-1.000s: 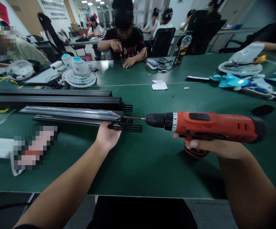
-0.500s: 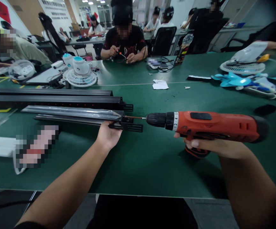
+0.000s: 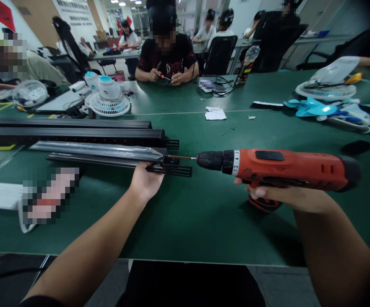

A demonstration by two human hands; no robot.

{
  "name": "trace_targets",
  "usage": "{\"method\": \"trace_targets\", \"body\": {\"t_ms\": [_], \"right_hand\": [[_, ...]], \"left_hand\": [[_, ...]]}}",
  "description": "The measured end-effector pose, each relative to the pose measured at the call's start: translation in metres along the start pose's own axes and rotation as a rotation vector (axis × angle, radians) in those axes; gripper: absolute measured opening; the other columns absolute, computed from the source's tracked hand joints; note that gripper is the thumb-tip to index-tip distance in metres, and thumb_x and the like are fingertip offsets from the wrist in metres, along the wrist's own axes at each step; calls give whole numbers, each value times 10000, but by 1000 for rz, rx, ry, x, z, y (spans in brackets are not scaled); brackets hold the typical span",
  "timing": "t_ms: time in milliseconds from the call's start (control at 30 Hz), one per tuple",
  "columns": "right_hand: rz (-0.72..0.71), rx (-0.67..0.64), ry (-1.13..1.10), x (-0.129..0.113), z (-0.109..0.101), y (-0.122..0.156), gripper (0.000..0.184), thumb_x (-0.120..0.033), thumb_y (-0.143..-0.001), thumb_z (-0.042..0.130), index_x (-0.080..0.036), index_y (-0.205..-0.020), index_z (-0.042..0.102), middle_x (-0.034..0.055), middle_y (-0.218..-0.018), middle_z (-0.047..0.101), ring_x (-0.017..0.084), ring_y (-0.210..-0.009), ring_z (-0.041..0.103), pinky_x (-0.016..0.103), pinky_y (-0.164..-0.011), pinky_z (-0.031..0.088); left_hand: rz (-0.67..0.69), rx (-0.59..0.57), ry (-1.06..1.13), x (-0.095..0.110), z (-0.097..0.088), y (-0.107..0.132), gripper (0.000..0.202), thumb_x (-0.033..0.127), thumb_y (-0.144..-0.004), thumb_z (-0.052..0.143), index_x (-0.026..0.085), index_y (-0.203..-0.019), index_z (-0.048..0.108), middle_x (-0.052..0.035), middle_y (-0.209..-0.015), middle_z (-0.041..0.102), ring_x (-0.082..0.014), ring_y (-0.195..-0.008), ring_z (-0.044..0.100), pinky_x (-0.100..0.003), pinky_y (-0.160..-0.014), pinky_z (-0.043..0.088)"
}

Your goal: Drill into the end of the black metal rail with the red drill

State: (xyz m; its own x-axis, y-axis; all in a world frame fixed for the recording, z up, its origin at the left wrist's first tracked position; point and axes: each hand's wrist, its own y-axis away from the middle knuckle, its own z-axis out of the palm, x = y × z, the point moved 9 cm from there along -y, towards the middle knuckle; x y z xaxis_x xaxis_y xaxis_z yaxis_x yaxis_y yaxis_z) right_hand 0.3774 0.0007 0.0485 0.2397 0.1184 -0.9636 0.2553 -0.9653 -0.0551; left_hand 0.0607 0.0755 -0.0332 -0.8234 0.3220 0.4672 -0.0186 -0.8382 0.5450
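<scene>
My right hand [image 3: 277, 196] grips the handle of an orange and black cordless drill [image 3: 287, 166] that lies level over the green table [image 3: 188, 213]. The drill's thin bit [image 3: 181, 157] points left and meets the black end cap [image 3: 172, 165] of a long black and silver rail [image 3: 102, 154]. My left hand [image 3: 146, 181] is closed on the near edge of that rail, just left of the end cap, with the fingers curled under it.
Two more long black rails [image 3: 76, 134] lie behind the held one. A white desk fan [image 3: 108, 100] stands at the back left, blue fan blades [image 3: 313, 110] and a fan grille [image 3: 325, 89] at the right. Paper scraps [image 3: 215, 114] lie mid-table. Several other people sit around the tables.
Drill, rail and both hands stay where they were. The person across the table has lowered both hands to the tabletop.
</scene>
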Motion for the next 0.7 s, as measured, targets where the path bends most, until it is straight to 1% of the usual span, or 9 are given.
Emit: {"method": "trace_targets", "body": {"t_ms": [133, 233, 367, 467, 600, 700], "right_hand": [[19, 15, 3, 2, -1, 0, 235, -382, -845, 1001, -304, -1062, 962, 24, -734, 795, 205, -638, 768, 341, -693, 762], [38, 32, -16, 3, -1, 1, 226, -392, -833, 1012, -308, -1036, 961, 21, -733, 785, 209, -649, 772, 358, -714, 771], [39, 56, -21, 3, -1, 1, 207, -388, -811, 1026, -306, -987, 953, 15, -716, 774, 191, -626, 754, 337, -704, 768], [32, 51, -8, 3, -1, 1, 200, -391, -826, 1016, -309, -995, 946, 19, -741, 792, 192, -640, 770, 325, -701, 767], [58, 10, 16, 8, -1, 1, 197, -396, -857, 994, -304, -1021, 934, 10, -708, 767, 230, -699, 814, 390, -795, 787], [70, 14, 24, 11, -3, 2, 208, -414, -853, 992, -307, -1020, 932, 0, -696, 750, 228, -688, 807, 406, -807, 788]], "left_hand": [[7, 12, 6, 0, 1, 2, 709, 30, -831, 528, 90, -1521, 681, -154, -1164, 885, -246, -927, 862, -344, -1000, 693], [7, 8, 4, 0, 1, 1, 706, 27, -836, 529, 105, -1519, 691, -150, -1178, 886, -243, -910, 861, -350, -1002, 697], [21, -7, -11, 2, 1, 0, 701, 24, -821, 535, 142, -1488, 716, -129, -1171, 889, -248, -915, 863, -369, -998, 705], [25, -4, -14, 2, 2, 1, 700, 24, -819, 529, 143, -1482, 720, -124, -1153, 890, -242, -895, 860, -361, -973, 709], [17, 32, -8, 1, 3, 5, 664, 24, -853, 511, 125, -1476, 717, -132, -1133, 888, -236, -877, 860, -333, -921, 714], [15, 43, -10, 0, 3, 6, 636, 27, -872, 504, 123, -1462, 723, -131, -1109, 888, -231, -853, 854, -317, -875, 715]]}}
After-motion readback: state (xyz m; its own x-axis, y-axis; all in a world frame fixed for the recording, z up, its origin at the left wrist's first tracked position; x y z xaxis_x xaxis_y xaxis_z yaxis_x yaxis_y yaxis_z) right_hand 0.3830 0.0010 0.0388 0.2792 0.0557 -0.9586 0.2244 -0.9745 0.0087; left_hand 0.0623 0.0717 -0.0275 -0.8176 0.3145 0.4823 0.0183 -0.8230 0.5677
